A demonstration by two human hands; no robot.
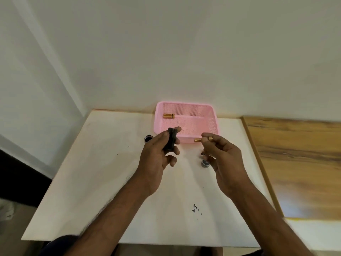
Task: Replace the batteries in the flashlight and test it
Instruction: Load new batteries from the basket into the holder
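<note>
My left hand (158,154) grips a black battery holder (170,139) upright above the white table (92,172). To its right, my right hand (224,159) pinches a gold battery (197,140) between thumb and fingers, level with the holder; a second gold end (210,138) shows behind the fingers. Another gold-and-black battery (168,116) lies in the far left corner of the pink basket (214,124). A black flashlight part (205,163) stands on the table under my right hand, partly hidden. A black round cap (148,139) sits left of the basket.
The pink basket stands at the table's back edge against the white wall. A wood-grain surface (299,163) adjoins the table on the right. Dark marks (195,208) spot the tabletop near its front edge.
</note>
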